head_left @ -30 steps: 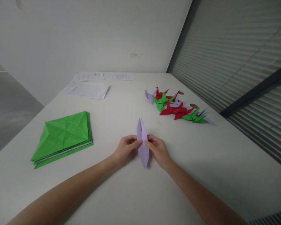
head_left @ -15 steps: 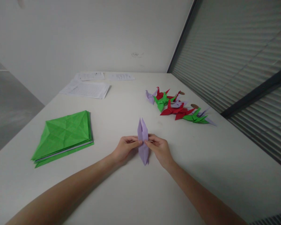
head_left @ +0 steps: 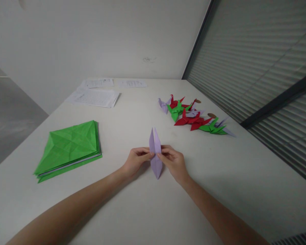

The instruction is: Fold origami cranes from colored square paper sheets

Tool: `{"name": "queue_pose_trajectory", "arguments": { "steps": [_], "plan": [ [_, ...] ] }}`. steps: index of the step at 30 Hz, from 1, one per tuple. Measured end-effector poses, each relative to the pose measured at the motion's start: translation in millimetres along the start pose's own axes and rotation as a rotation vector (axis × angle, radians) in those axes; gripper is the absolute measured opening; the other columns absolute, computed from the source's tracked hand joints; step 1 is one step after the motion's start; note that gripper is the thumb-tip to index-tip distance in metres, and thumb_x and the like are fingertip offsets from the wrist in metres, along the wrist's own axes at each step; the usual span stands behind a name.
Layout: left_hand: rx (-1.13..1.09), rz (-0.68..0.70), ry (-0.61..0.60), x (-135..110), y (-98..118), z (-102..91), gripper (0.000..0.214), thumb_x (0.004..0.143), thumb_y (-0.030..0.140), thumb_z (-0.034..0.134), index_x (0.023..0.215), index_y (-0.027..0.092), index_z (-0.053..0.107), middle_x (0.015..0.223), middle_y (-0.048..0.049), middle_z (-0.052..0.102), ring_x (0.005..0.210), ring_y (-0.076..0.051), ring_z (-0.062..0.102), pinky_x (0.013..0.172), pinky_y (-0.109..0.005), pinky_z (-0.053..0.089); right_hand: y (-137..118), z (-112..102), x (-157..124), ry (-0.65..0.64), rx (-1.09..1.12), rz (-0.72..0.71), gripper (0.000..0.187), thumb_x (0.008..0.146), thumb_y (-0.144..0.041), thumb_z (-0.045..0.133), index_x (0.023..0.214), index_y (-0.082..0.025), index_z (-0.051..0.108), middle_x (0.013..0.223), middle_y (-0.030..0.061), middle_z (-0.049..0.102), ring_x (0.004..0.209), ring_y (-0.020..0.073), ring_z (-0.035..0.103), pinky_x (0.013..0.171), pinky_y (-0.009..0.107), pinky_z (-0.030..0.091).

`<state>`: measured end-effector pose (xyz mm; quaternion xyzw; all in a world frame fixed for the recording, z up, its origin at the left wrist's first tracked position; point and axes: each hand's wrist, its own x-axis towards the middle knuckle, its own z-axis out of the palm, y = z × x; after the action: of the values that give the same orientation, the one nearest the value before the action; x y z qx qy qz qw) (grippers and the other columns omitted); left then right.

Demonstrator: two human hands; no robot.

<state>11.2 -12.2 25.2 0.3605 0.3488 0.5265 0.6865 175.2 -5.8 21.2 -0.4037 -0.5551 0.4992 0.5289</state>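
A purple folded origami paper (head_left: 156, 166) is held upright between my two hands, long and narrow, with two points at its top split by a slit and one point at the bottom. My left hand (head_left: 137, 160) pinches its left edge, thumb on the near face and fingers behind. My right hand (head_left: 174, 161) grips the right edge in the same way, its thumb close to the other thumb. The fingers behind the paper are partly hidden.
A stack of creased green paper sheets (head_left: 71, 143) lies to the left on the white table (head_left: 132, 217). Several red, green and purple paper cranes (head_left: 193, 120) cluster at the right, near the window blinds (head_left: 257, 61). Printed sheets (head_left: 94, 97) lie at the back left.
The lower end of the purple paper, which showed two separate tips, now shows a single point. Both hands stay almost where they were.
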Motion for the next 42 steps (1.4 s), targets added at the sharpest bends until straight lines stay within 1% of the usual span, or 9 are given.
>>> {"name": "queue_pose_trajectory", "arguments": {
  "steps": [5, 12, 16, 19, 22, 25, 30, 34, 42],
  "plan": [
    [-0.001, 0.022, 0.034, -2.7, 1.3, 1.9, 0.024, 0.062, 0.032, 0.087, 0.075, 0.015, 0.076, 0.085, -0.0082, 0.074, 0.076, -0.016, 0.064, 0.077, -0.032, 0.048, -5.7, -0.1, -0.1, -0.013, 0.053, 0.032, 0.017, 0.069, -0.036, 0.080, 0.074, -0.022, 0.073, 0.094, 0.0053, 0.065, 0.083, 0.0178, 0.062, 0.070, 0.029, 0.052],
    [-0.001, 0.019, 0.018, -4.5, 1.6, 4.0, 0.028, 0.064, 0.034, 0.086, 0.081, 0.015, 0.075, 0.089, -0.0068, 0.073, 0.079, -0.016, 0.064, 0.080, -0.031, 0.047, -5.2, 0.2, -0.2, -0.053, 0.079, 0.046, 0.021, 0.072, -0.042, 0.077, 0.075, -0.022, 0.072, 0.087, 0.0040, 0.067, 0.079, 0.0178, 0.061, 0.073, 0.031, 0.050],
    [0.023, 0.051, 0.041, -4.8, 0.8, 3.3, 0.032, 0.066, 0.034, 0.085, 0.088, 0.017, 0.070, 0.092, -0.0028, 0.070, 0.076, -0.012, 0.062, 0.074, -0.026, 0.047, -3.6, 1.6, -0.2, -0.049, 0.096, 0.055, 0.020, 0.071, -0.040, 0.078, 0.076, -0.022, 0.073, 0.086, 0.0037, 0.067, 0.077, 0.0173, 0.061, 0.071, 0.030, 0.050],
    [0.008, 0.048, 0.050, -4.4, -1.4, 2.2, 0.032, 0.065, 0.034, 0.085, 0.084, 0.017, 0.065, 0.083, 0.0001, 0.067, 0.071, -0.010, 0.060, 0.069, -0.023, 0.045, -2.4, 1.8, 0.0, -0.031, 0.087, 0.069, 0.021, 0.069, -0.039, 0.079, 0.075, -0.020, 0.072, 0.084, 0.0032, 0.066, 0.076, 0.0164, 0.060, 0.068, 0.028, 0.050],
    [0.038, 0.004, 0.045, -3.0, -4.0, 0.5, 0.032, 0.065, 0.037, 0.085, 0.076, 0.012, 0.067, 0.075, -0.0034, 0.067, 0.069, -0.012, 0.059, 0.070, -0.026, 0.044, -2.0, 1.3, 0.0, -0.034, 0.095, 0.077, 0.019, 0.068, -0.036, 0.080, 0.074, -0.020, 0.072, 0.082, 0.0022, 0.065, 0.075, 0.0153, 0.060, 0.067, 0.026, 0.049],
    [0.060, -0.005, 0.052, -1.9, -3.5, -0.5, 0.034, 0.063, 0.038, 0.086, 0.075, 0.011, 0.070, 0.076, -0.0065, 0.069, 0.069, -0.013, 0.060, 0.071, -0.028, 0.045, -2.7, 0.5, 0.0, -0.041, 0.094, 0.074, 0.018, 0.069, -0.036, 0.079, 0.074, -0.020, 0.072, 0.082, 0.0022, 0.065, 0.076, 0.0155, 0.059, 0.068, 0.027, 0.049],
    [0.011, 0.029, 0.083, -2.2, 2.1, 1.2, 0.041, 0.060, 0.029, 0.088, 0.092, 0.017, 0.066, 0.067, 0.0032, 0.064, 0.063, -0.009, 0.057, 0.066, -0.023, 0.045, -2.8, 1.2, -1.0, -0.044, 0.069, 0.063, 0.016, 0.070, -0.034, 0.079, 0.072, -0.020, 0.072, 0.081, 0.0021, 0.064, 0.076, 0.0153, 0.059, 0.068, 0.027, 0.048],
    [0.042, -0.013, 0.056, -2.9, 2.4, 3.8, 0.036, 0.059, 0.032, 0.088, 0.080, 0.012, 0.067, 0.075, -0.0023, 0.067, 0.068, -0.011, 0.060, 0.069, -0.024, 0.047, -1.3, 5.5, -3.7, -0.082, 0.069, 0.118, 0.020, 0.068, -0.036, 0.079, 0.071, -0.019, 0.069, 0.073, 0.0009, 0.062, 0.068, 0.0143, 0.058, 0.064, 0.027, 0.047],
    [0.060, -0.074, 0.082, -3.9, 4.5, 5.1, 0.040, 0.058, 0.038, 0.089, 0.080, 0.010, 0.070, 0.078, -0.0053, 0.070, 0.069, -0.012, 0.062, 0.068, -0.025, 0.047, -5.7, 7.6, -2.7, -0.055, 0.169, 0.180, 0.044, 0.064, -0.032, 0.081, 0.099, -0.025, 0.054, 0.057, -0.0086, 0.056, 0.052, 0.0103, 0.051, 0.053, 0.023, 0.042]
  ]
}}
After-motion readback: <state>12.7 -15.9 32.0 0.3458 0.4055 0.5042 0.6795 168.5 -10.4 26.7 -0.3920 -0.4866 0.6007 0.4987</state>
